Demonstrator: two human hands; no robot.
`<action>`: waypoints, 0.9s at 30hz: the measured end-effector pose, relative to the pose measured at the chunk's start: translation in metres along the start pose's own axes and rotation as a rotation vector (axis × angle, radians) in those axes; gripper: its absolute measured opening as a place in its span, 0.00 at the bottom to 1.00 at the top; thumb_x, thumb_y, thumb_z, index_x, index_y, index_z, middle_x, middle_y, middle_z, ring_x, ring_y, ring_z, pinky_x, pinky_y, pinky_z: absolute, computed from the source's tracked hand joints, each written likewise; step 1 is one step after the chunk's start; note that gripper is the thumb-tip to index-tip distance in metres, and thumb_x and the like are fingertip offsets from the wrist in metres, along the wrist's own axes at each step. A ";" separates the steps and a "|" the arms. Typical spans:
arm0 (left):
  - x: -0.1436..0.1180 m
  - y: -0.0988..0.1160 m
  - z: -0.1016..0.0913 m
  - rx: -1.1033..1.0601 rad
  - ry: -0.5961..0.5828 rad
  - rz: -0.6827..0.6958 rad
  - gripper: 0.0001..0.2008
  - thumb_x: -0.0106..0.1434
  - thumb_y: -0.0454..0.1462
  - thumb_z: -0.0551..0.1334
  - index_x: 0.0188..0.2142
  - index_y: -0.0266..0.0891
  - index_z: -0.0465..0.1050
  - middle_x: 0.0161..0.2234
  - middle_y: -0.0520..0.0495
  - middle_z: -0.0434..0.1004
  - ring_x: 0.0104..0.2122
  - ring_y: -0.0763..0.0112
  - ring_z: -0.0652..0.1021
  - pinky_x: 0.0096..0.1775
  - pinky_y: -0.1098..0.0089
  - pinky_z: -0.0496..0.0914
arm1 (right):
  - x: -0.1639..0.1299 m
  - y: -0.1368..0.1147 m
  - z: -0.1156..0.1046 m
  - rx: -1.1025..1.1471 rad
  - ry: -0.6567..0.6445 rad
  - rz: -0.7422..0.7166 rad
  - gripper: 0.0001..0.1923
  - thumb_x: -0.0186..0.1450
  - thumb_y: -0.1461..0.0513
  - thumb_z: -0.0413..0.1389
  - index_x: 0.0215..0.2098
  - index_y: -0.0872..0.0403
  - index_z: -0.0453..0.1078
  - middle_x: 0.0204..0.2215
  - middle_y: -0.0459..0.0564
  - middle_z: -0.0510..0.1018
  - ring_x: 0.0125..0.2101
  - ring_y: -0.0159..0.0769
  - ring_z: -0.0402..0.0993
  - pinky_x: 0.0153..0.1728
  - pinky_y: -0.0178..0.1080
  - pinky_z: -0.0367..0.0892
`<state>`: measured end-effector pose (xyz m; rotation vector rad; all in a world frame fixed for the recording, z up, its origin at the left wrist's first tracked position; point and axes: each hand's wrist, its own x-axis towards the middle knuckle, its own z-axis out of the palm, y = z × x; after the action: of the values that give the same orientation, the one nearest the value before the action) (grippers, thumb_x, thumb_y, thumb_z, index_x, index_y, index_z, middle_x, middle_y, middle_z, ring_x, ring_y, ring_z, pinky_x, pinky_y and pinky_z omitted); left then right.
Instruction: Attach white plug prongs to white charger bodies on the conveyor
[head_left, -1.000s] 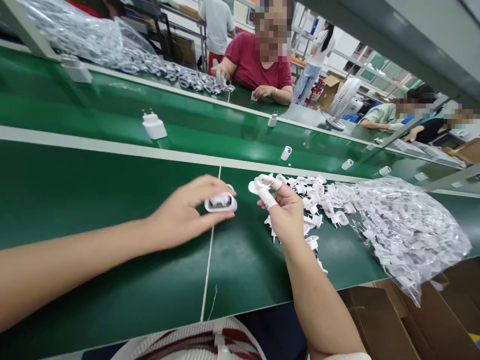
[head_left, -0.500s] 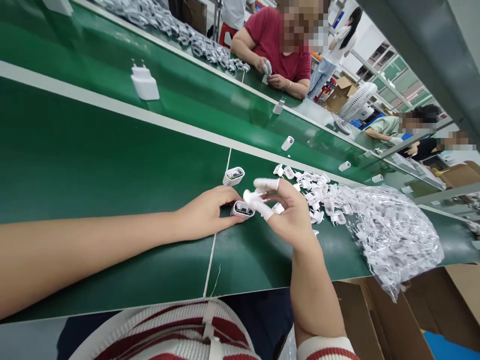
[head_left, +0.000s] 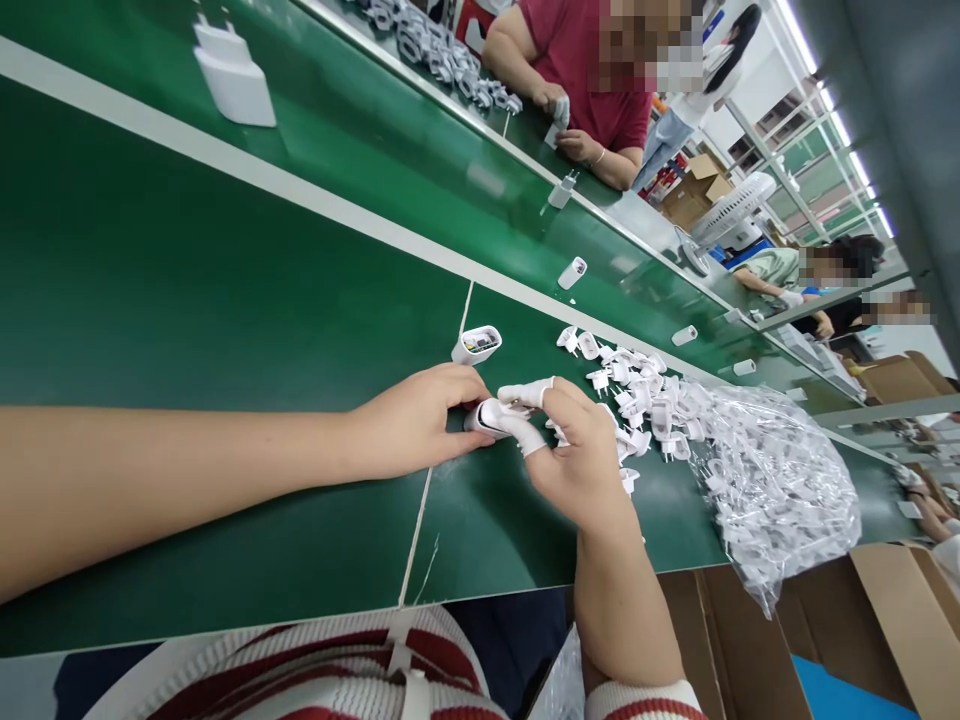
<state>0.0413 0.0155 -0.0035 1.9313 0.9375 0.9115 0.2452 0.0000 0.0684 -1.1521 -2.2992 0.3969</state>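
Note:
My left hand (head_left: pixel 424 420) grips a white charger housing (head_left: pixel 474 421) low over the green work surface, fingers and thumb on its sides. My right hand (head_left: pixel 574 445) wears white finger cots on thumb and forefinger. Between those fingertips is a white plug cap (head_left: pixel 493 412), held against the housing's open end; a dark gap shows between the two parts. Just beyond my left hand, a second open housing (head_left: pixel 477 346) stands with its circuit board visible inside. To the right of my right hand lies a pile of loose plug caps (head_left: pixel 637 390).
A clear plastic bag (head_left: pixel 787 490) full of plug caps lies at the right edge. Along the green belt (head_left: pixel 360 150) stand a finished-looking charger (head_left: pixel 234 80) and several housings. Across it, a person in a red shirt (head_left: pixel 570 60) handles parts. Cardboard boxes (head_left: pixel 810 610) stand below right.
My right hand has brought the plug cap down onto the housing's open end, where it was held just above before. The charger on the belt has shifted up and left in view.

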 end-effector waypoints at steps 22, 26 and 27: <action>-0.001 0.000 0.001 0.023 0.011 -0.022 0.14 0.64 0.49 0.65 0.38 0.40 0.76 0.38 0.46 0.78 0.42 0.57 0.76 0.45 0.59 0.70 | 0.001 -0.015 0.009 -0.285 0.055 0.000 0.09 0.61 0.69 0.53 0.34 0.51 0.71 0.29 0.47 0.75 0.29 0.36 0.71 0.26 0.36 0.61; -0.001 0.000 0.001 0.014 0.013 -0.016 0.15 0.64 0.50 0.65 0.38 0.40 0.76 0.38 0.46 0.78 0.42 0.57 0.76 0.46 0.59 0.70 | 0.001 -0.013 0.008 -0.251 0.036 0.031 0.10 0.56 0.69 0.54 0.34 0.51 0.70 0.31 0.46 0.77 0.30 0.36 0.73 0.28 0.35 0.61; -0.001 0.001 0.001 0.017 0.012 -0.019 0.15 0.64 0.50 0.65 0.38 0.40 0.76 0.38 0.46 0.78 0.42 0.57 0.76 0.45 0.59 0.70 | 0.002 -0.013 0.008 -0.262 0.026 0.036 0.10 0.55 0.69 0.54 0.34 0.51 0.69 0.31 0.46 0.77 0.30 0.36 0.73 0.28 0.35 0.60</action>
<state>0.0415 0.0141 -0.0035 1.9299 0.9714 0.9074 0.2318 -0.0065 0.0689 -1.3155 -2.3614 0.0939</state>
